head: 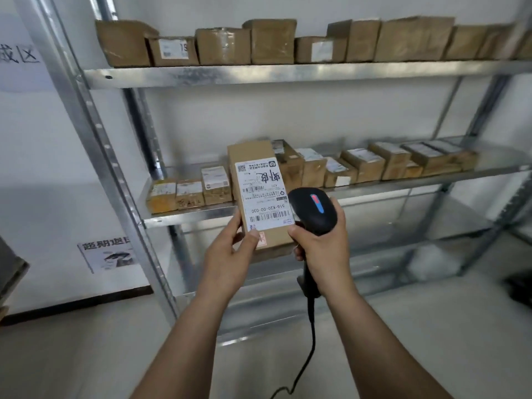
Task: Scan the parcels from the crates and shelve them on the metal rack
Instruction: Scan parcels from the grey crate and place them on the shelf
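Observation:
My left hand [230, 249] grips a brown cardboard parcel [253, 156] by its lower left edge, thumb on the white shipping label [262, 194], which faces me upside down. My right hand [319, 246] grips the handle of a black barcode scanner [313, 210] with a blue and red strip on top; its head sits just right of the label's lower barcode. Both are held in front of the metal rack [288, 74], at the level of the middle shelf.
Rows of brown parcels [224, 46] line the top shelf, and more parcels [190, 194] stand on the middle shelf [201, 214]. The scanner's black cable [309, 355] hangs down between my arms. White wall with paper signs [109, 254] at left; a dark object [521, 286] at far right.

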A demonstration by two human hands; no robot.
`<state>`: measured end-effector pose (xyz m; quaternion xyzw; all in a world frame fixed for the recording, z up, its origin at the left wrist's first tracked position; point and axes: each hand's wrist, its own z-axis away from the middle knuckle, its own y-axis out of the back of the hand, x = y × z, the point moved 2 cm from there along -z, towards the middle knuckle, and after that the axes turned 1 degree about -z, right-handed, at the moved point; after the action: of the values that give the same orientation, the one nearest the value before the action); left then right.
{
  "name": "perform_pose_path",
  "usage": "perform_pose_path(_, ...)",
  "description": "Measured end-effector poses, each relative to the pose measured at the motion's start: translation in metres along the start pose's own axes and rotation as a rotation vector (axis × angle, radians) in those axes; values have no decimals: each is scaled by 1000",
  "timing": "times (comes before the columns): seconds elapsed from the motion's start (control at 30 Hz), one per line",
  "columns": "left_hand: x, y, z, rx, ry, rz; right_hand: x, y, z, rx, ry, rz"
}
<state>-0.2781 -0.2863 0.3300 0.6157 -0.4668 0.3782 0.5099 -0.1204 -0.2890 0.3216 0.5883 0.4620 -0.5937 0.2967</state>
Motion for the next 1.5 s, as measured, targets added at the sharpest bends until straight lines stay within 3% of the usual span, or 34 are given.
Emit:
perform_pose_path(0.63, 72, -253, -124, -492, -140, 25, -36, 197, -147, 494, 123, 49)
perform_pose_path(0.9, 104, -388, -137, -713, -198, 99, -50, 309, -185, 701, 182, 73)
perform_pose_path(1.3, 169, -599, -126, -784, -217, 87, -79, 511, -256, 781, 173, 107)
perform_pose_path(1.5, 182, -678, -133, -784, -251, 24, -88, 579, -291, 771, 177, 128)
